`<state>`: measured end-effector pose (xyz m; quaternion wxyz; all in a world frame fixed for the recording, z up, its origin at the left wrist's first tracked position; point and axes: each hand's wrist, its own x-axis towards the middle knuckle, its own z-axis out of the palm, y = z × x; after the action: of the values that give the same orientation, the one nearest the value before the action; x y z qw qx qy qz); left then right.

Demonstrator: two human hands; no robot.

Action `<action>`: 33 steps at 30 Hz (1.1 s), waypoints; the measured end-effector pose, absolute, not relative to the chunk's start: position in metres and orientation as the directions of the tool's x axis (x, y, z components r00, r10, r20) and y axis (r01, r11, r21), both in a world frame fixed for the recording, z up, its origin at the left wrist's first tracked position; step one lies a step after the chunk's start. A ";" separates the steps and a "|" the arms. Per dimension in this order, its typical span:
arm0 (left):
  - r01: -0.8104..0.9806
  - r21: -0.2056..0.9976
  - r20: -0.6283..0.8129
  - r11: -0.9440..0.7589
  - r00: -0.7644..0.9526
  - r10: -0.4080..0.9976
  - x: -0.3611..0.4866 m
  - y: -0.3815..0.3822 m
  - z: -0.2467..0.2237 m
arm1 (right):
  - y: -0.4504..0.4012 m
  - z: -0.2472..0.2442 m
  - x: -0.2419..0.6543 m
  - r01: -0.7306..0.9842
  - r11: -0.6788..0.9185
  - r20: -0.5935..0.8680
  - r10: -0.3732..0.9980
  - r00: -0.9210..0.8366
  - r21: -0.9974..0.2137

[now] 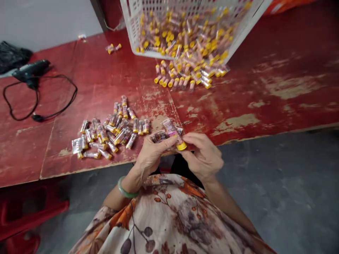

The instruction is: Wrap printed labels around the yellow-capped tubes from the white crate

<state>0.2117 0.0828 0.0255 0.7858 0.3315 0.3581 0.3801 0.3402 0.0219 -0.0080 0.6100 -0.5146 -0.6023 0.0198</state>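
My left hand (153, 156) and my right hand (203, 154) are together over the front edge of the red wooden table (111, 84). Between them is a clear plastic tube with a yellow cap (172, 134), tilted with the cap down and right. Its sleeve looks pinkish and printed. My right fingers pinch its lower end, and my left fingers touch it from the other side. A printed wrapper or label (159, 136) lies under my left fingers. A loose pile of similar tubes (111, 128) lies just left of my hands.
A white plastic crate (132, 24) lies tipped on the table, spilling many yellow-capped tubes (185, 76). A black glue gun (31, 70) and its cable (39, 102) lie at the left. A red stool (26, 211) stands on the grey floor below the table edge.
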 end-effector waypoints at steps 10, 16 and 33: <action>-0.300 0.748 -0.453 0.593 0.422 0.785 0.200 0.089 0.022 | 0.047 0.004 0.332 0.508 0.473 0.643 0.730 0.232 -0.720; -0.316 0.754 -0.437 0.577 0.415 0.798 0.197 0.089 0.021 | 0.045 -0.005 0.328 0.687 0.469 0.762 0.617 0.195 -0.555; -0.384 0.700 -0.468 0.602 0.389 0.793 0.194 0.084 0.011 | 0.050 -0.030 0.318 0.782 0.448 0.834 0.529 0.160 -0.434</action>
<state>0.1940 0.0841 0.0108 0.7953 0.2493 0.4102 0.3702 0.3177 0.0500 -0.0301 0.5626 -0.5131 -0.6384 -0.1124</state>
